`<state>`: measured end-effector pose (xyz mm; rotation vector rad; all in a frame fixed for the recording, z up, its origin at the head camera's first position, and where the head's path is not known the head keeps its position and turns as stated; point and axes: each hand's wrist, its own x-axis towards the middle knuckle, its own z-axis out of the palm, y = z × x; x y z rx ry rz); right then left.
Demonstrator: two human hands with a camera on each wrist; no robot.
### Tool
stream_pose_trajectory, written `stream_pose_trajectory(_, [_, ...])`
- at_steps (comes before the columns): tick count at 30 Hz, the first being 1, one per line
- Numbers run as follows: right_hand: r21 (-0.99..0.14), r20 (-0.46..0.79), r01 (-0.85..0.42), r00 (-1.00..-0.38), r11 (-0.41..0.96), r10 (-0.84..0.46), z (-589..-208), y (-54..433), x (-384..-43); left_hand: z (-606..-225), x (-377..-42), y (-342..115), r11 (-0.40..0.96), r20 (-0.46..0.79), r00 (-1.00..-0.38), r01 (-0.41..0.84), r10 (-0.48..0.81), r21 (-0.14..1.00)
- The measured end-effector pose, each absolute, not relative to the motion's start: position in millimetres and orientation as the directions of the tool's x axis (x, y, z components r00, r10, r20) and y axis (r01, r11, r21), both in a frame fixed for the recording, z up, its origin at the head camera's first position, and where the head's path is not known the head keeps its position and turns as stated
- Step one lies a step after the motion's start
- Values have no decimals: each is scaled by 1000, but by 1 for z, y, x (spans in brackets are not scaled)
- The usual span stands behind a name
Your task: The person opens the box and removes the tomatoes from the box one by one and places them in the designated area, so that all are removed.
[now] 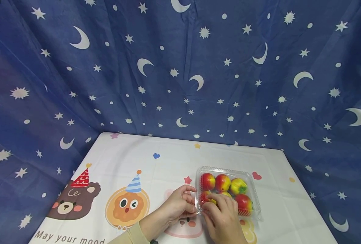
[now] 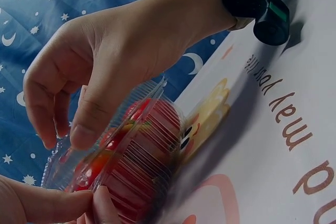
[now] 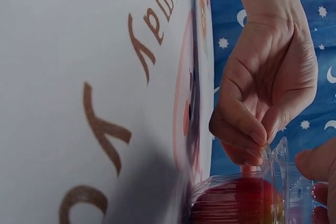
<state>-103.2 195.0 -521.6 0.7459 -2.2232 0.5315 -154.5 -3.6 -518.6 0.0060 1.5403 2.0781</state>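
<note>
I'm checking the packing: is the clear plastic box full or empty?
Nearly full: red and yellow fruits take up most of the box.

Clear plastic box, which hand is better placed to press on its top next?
Probably the right hand: it reaches over the box, fingers pointing down, while the left hand is occupied pinching the box's left edge.

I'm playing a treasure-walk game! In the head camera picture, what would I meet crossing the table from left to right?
Brown bear picture → winking round face picture → left hand → clear box holding red-and-yellow fruits → orange spot.
</note>
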Motion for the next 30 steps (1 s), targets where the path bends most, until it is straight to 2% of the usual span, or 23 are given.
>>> stream_pose_trajectory(5, [-154,765,-643,-558,750,-322,-520,196,-104,-519,-154,-4,-191,-305,-851,-414,427,890])
stream_pose_trajectory(9, [-177,757,-640,-574,748,-312,-516,198,-104,-519,-153,-4,-191,-295,-856,-404,425,895])
stream_pose_trajectory(24, [-357,665,-572,-711,739,-229,-497,215,-106,-517,-153,-4,-198,-309,-851,-420,424,885])
stream_pose_trajectory(30, [-393,655,-553,-729,735,-199,-492,228,-112,-517,-153,-5,-192,-311,-852,-419,422,888])
